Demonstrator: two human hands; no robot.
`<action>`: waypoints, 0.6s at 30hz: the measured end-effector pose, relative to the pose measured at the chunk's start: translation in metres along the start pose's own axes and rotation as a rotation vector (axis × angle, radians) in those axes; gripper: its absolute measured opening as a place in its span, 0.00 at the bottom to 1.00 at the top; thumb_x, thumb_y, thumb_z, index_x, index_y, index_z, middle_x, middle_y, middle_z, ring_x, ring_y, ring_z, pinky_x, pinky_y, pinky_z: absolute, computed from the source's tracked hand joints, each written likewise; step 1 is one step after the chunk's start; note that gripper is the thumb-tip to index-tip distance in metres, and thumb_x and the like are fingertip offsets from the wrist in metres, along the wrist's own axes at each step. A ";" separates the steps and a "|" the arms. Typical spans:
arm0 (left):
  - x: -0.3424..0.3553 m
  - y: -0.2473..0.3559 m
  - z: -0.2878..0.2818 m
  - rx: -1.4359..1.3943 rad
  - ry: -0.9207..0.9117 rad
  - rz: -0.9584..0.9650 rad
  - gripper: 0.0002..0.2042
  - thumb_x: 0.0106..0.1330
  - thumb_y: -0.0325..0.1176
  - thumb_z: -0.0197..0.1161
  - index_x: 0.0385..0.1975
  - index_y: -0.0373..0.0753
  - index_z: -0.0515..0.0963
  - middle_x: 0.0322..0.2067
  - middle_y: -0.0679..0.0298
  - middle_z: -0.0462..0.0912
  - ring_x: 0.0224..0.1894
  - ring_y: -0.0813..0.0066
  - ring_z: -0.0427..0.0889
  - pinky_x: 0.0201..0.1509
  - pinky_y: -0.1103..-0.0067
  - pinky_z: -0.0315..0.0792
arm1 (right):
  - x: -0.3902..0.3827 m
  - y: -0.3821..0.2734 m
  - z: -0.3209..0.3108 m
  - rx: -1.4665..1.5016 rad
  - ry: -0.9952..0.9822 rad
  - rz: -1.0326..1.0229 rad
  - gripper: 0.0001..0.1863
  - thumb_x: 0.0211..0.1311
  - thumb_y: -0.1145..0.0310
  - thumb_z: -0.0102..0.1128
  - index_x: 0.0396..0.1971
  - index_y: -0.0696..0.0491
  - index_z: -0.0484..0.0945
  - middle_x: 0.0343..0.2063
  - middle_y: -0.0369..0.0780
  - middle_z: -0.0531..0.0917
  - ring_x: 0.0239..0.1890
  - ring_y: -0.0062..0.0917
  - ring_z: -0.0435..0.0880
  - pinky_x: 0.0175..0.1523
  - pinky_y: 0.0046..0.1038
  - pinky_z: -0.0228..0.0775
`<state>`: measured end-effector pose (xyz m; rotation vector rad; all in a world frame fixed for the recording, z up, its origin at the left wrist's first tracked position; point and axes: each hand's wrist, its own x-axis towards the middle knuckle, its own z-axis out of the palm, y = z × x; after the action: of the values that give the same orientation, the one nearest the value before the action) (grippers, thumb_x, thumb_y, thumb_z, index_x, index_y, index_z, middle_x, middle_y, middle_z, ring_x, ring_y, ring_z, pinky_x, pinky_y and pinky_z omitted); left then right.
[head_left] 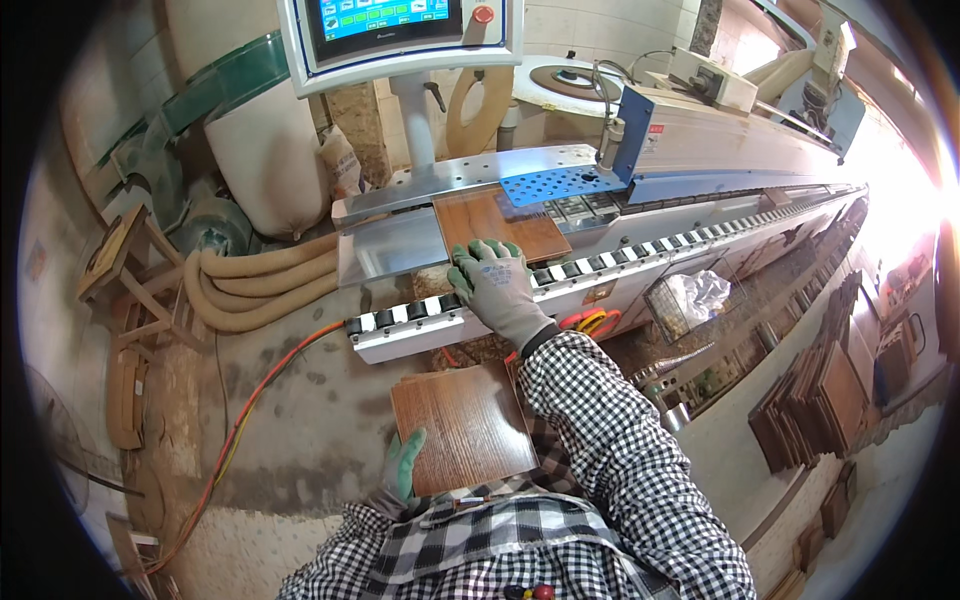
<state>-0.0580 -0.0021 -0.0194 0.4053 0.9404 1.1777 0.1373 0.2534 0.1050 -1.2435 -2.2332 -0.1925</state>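
Note:
My gloved right hand (498,290) reaches forward to a brown wood-grain board (490,225) lying flat on the machine's infeed. Its fingers rest over the board's near edge, stretched out rather than wrapped round it. Close to my body, my gloved left hand (400,466) grips a small stack of wood-grain boards (465,425) by its left edge. The thumb lies on the top board; the other fingers are hidden. Beyond the infeed, a perforated blue plate (560,185) overhangs the far right part of the board on the machine.
A roller rail (590,268) runs along the machine's near side. Above stands a control panel (390,30) with a red button. Ribbed hoses (270,285) and an orange air line (262,385) lie left. More boards (815,400) lean at right, near a wire basket (695,305).

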 end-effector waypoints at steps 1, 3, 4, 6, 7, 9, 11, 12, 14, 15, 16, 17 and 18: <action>-0.003 0.004 0.004 0.003 -0.001 -0.007 0.25 0.76 0.38 0.62 0.67 0.35 0.66 0.56 0.57 0.79 0.55 0.69 0.82 0.59 0.72 0.80 | 0.000 0.001 -0.001 -0.007 0.003 0.001 0.21 0.67 0.53 0.60 0.55 0.47 0.81 0.51 0.40 0.82 0.58 0.37 0.78 0.66 0.44 0.63; -0.007 0.008 0.009 0.013 0.006 -0.021 0.25 0.76 0.39 0.62 0.67 0.36 0.66 0.56 0.57 0.78 0.55 0.68 0.82 0.58 0.71 0.80 | -0.002 0.006 -0.003 -0.022 0.011 0.006 0.21 0.67 0.53 0.60 0.55 0.47 0.81 0.50 0.40 0.83 0.58 0.37 0.78 0.66 0.44 0.63; -0.009 0.009 0.011 0.019 0.012 -0.026 0.25 0.76 0.40 0.62 0.67 0.36 0.66 0.57 0.56 0.78 0.55 0.68 0.82 0.58 0.71 0.80 | -0.003 0.011 -0.002 -0.031 0.039 0.007 0.20 0.67 0.52 0.60 0.53 0.47 0.82 0.50 0.40 0.83 0.58 0.37 0.78 0.65 0.44 0.63; -0.011 0.011 0.015 0.029 0.026 -0.038 0.26 0.75 0.42 0.62 0.67 0.36 0.65 0.57 0.56 0.77 0.56 0.67 0.81 0.58 0.70 0.81 | -0.006 0.020 0.000 -0.050 0.094 0.006 0.19 0.66 0.52 0.59 0.50 0.46 0.84 0.48 0.39 0.83 0.57 0.36 0.79 0.63 0.45 0.64; -0.011 0.011 0.016 0.033 0.032 -0.044 0.27 0.75 0.43 0.62 0.67 0.36 0.65 0.58 0.56 0.77 0.56 0.66 0.81 0.58 0.69 0.81 | -0.007 0.024 -0.001 -0.052 0.080 0.023 0.19 0.66 0.52 0.60 0.50 0.46 0.84 0.49 0.39 0.83 0.58 0.35 0.79 0.63 0.45 0.63; -0.008 0.008 0.012 0.052 0.024 -0.032 0.28 0.75 0.44 0.62 0.68 0.37 0.64 0.58 0.56 0.77 0.56 0.66 0.81 0.57 0.69 0.81 | -0.008 0.030 -0.002 -0.053 0.054 0.054 0.19 0.66 0.52 0.60 0.52 0.44 0.83 0.50 0.39 0.83 0.58 0.35 0.78 0.63 0.45 0.63; -0.002 0.000 -0.004 0.080 -0.004 0.007 0.30 0.74 0.45 0.63 0.69 0.37 0.63 0.57 0.56 0.77 0.56 0.65 0.81 0.56 0.68 0.82 | -0.009 0.037 -0.004 -0.069 0.015 0.069 0.20 0.67 0.52 0.59 0.53 0.43 0.82 0.52 0.39 0.82 0.61 0.35 0.76 0.64 0.45 0.62; -0.004 0.004 0.003 0.075 -0.007 -0.003 0.30 0.74 0.45 0.63 0.69 0.37 0.62 0.57 0.56 0.77 0.56 0.65 0.81 0.56 0.68 0.82 | -0.012 0.043 -0.007 -0.088 0.006 0.076 0.20 0.67 0.51 0.59 0.53 0.43 0.82 0.52 0.39 0.82 0.61 0.35 0.76 0.64 0.45 0.62; -0.012 0.015 0.021 0.062 -0.007 -0.021 0.31 0.74 0.45 0.64 0.70 0.37 0.62 0.57 0.56 0.77 0.56 0.65 0.82 0.56 0.68 0.82 | -0.015 0.048 -0.018 -0.136 -0.035 0.097 0.21 0.66 0.50 0.59 0.54 0.43 0.81 0.53 0.38 0.82 0.62 0.35 0.75 0.64 0.45 0.62; -0.012 0.015 0.021 0.053 0.000 -0.027 0.31 0.74 0.45 0.64 0.69 0.37 0.62 0.57 0.57 0.77 0.56 0.65 0.82 0.56 0.68 0.82 | -0.014 0.050 -0.022 -0.122 -0.046 0.116 0.21 0.67 0.51 0.59 0.55 0.44 0.81 0.54 0.39 0.81 0.62 0.36 0.76 0.65 0.45 0.61; -0.012 0.014 0.020 0.045 0.006 -0.034 0.30 0.74 0.45 0.64 0.69 0.37 0.63 0.57 0.57 0.77 0.55 0.66 0.82 0.55 0.68 0.83 | -0.013 0.053 -0.025 -0.109 -0.057 0.135 0.22 0.67 0.51 0.59 0.55 0.45 0.81 0.55 0.40 0.81 0.62 0.37 0.76 0.67 0.44 0.61; -0.012 0.014 0.019 0.037 0.012 -0.041 0.30 0.73 0.45 0.64 0.69 0.37 0.63 0.57 0.57 0.77 0.55 0.66 0.82 0.55 0.68 0.83 | -0.014 0.055 -0.027 -0.095 -0.068 0.155 0.22 0.68 0.51 0.59 0.56 0.46 0.81 0.56 0.41 0.81 0.61 0.37 0.76 0.68 0.44 0.61; -0.011 0.013 0.017 0.032 0.011 -0.039 0.30 0.73 0.45 0.64 0.69 0.37 0.63 0.57 0.57 0.77 0.55 0.66 0.82 0.54 0.69 0.83 | -0.015 0.059 -0.029 -0.110 -0.070 0.154 0.22 0.68 0.51 0.58 0.56 0.46 0.81 0.55 0.41 0.82 0.62 0.38 0.76 0.68 0.44 0.61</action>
<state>-0.0530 -0.0043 0.0047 0.4051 0.9735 1.1312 0.2036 0.2639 0.1123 -1.4953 -2.1991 -0.2174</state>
